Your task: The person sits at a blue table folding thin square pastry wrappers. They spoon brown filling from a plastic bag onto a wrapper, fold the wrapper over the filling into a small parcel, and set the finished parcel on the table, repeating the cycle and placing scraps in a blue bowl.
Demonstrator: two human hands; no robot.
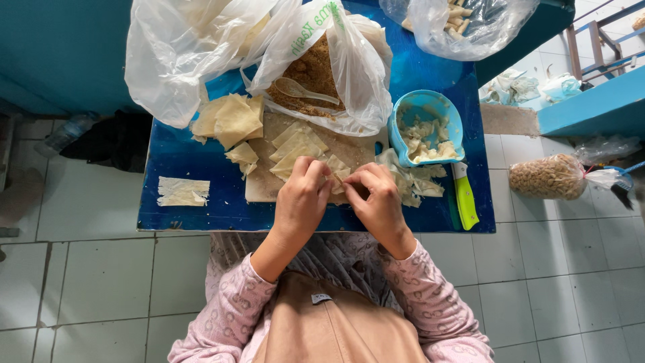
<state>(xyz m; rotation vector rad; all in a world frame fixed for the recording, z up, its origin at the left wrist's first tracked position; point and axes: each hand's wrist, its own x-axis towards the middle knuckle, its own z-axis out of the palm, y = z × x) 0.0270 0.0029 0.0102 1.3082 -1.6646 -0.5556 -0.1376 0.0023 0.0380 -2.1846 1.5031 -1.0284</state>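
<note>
My left hand [301, 198] and my right hand [377, 200] meet over the front of a pale cutting board [263, 181] on a small blue table [181, 161]. Both pinch a small piece of thin cream pastry wrapper [339, 173] between the fingertips. Folded triangular wrappers [295, 144] lie on the board just beyond my left hand. A clear bag of brown crumbly filling [312, 74] with a plastic spoon [302, 89] in it stands behind the board.
A blue bowl of pale scraps [426, 128] and a green-handled knife [464, 195] lie to the right. Wrapper sheets [230, 117], a flat strip [183, 191], plastic bags [181, 47] and a bag of sticks [463, 23] crowd the table. A sack of peanuts [547, 176] rests on the tiled floor.
</note>
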